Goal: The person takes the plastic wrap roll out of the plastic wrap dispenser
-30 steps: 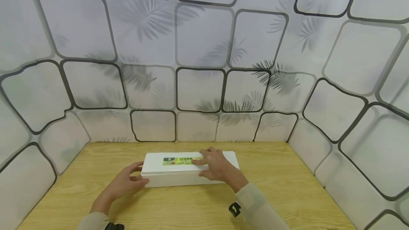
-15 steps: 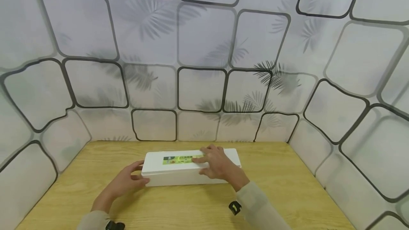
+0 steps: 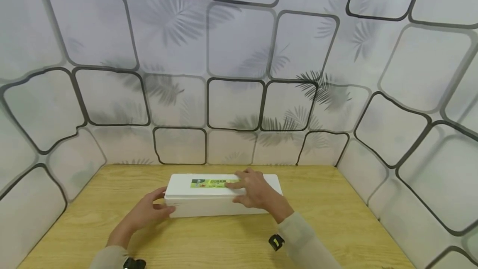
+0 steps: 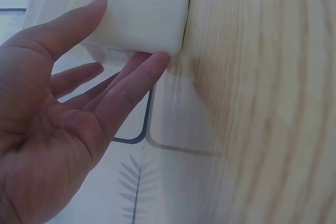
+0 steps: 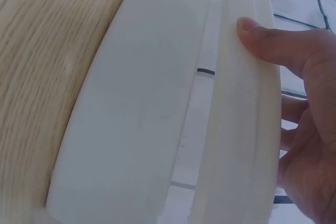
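the right hand (image 3: 257,190) grips the white lid (image 3: 179,184), thumb on its front edge and fingers spread across the top, one fingertip at the green label (image 3: 207,183). the left hand (image 3: 143,211), half spread with fingers and thumb bent around it, holds the left end of the long white box (image 3: 209,209), thumb on the front face. the box sits on the wood-grain worktop (image 3: 201,244) near the patterned wall (image 3: 235,103). from the right wrist, a gap shows between lid and box.
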Demonstrator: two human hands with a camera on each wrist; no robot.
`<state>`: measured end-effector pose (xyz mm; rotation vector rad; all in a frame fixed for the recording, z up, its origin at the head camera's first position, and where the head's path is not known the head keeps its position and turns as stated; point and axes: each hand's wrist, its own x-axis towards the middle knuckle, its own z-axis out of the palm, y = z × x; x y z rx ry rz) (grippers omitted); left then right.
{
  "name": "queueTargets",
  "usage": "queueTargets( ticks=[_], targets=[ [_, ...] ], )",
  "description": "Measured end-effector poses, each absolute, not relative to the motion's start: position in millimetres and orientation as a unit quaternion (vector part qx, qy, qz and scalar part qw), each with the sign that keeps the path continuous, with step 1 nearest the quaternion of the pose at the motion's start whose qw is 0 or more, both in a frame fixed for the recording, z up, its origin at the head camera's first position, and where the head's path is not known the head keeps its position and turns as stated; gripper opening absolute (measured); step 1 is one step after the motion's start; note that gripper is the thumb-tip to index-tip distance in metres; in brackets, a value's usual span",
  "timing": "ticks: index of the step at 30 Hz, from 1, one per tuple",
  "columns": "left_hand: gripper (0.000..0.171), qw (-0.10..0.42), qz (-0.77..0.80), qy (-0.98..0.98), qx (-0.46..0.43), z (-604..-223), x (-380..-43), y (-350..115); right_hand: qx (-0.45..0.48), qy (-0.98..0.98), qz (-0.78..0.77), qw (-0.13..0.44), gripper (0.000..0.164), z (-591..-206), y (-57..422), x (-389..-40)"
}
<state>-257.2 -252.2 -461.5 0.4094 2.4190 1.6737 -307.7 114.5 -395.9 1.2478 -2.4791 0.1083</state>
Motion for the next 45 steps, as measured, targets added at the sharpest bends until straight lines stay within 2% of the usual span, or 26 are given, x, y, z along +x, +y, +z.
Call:
queueTargets(
  ticks=[15, 25, 45],
  targets=[
    [0.086, 0.082, 0.554, 0.819, 0.124, -460, -258, -251, 0.43, -0.88, 0.053, 0.194, 0.048, -397, 130, -310],
    [0.088, 0.087, 0.557, 0.815, 0.133, -462, -258, -252, 0.406, -0.893, 0.102, 0.167, 0.047, -400, 140, -305],
    [0.087, 0.079, 0.549, 0.821, 0.136, -461, -257, -251, 0.399, -0.881, 0.156, 0.2, 0.044, -405, 169, -307]
  ],
)
